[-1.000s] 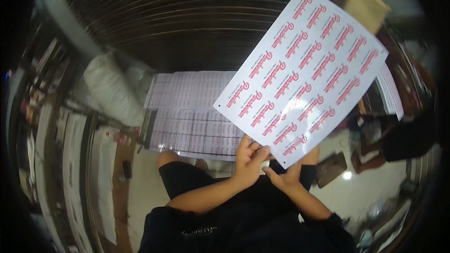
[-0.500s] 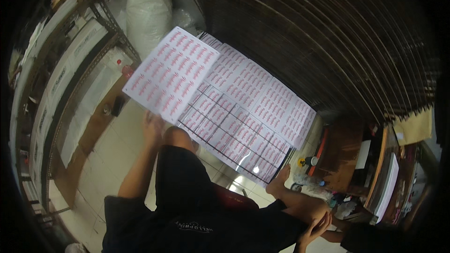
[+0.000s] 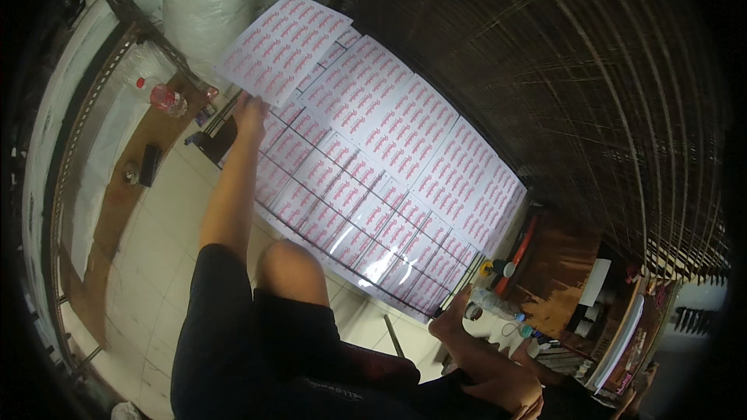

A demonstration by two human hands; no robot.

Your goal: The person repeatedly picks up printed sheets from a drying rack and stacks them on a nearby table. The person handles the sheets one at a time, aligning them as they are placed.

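Note:
My left hand (image 3: 249,109) is stretched out to the upper left and pinches the lower edge of a white sheet of red printed labels (image 3: 284,47). The sheet hangs just over the far-left end of a row of like sheets (image 3: 420,132) laid side by side on the floor. A glossy gridded layer of smaller label sheets (image 3: 342,214) lies under and in front of that row. My right hand (image 3: 510,389) sits low at the bottom right beside my leg, mostly cut off. My bare knee (image 3: 292,264) points toward the sheets.
A white sack (image 3: 206,0) stands at the top left. A plastic bottle (image 3: 167,99) and a dark flat object (image 3: 149,163) lie on a wooden plank (image 3: 117,210). A dark woven wall (image 3: 583,70) fills the right. Small bottles (image 3: 498,303) and stacked papers (image 3: 622,342) crowd the lower right.
The sheet, held up in both hands a second ago, has gone out to the far left in my left hand alone. My right hand has dropped to my side.

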